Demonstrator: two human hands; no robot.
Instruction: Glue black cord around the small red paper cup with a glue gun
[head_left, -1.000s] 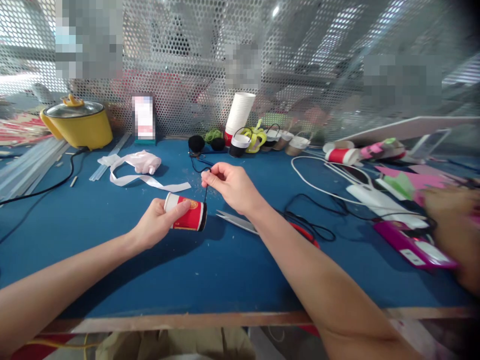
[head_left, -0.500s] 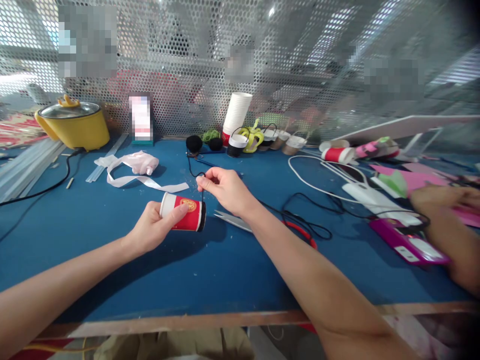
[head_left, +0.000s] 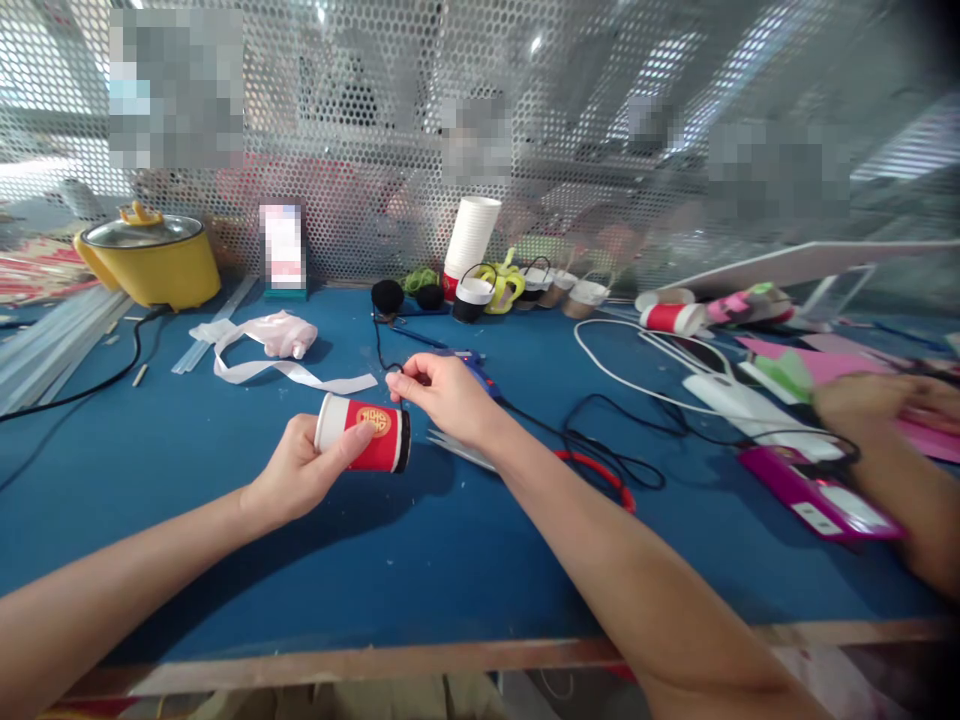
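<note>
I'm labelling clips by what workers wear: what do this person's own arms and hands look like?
The left hand and right hand are bare: no gloves, and no ring is visible. Both forearms are uncovered too, with no sleeve, watch, bracelet or marking in view.

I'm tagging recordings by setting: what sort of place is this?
Probably a handicraft workshop: the person's left hand holds a red-and-white paper cup with a black band at one end, and a round black yarn ball and metal scissors with a red handle are also in view.
</note>
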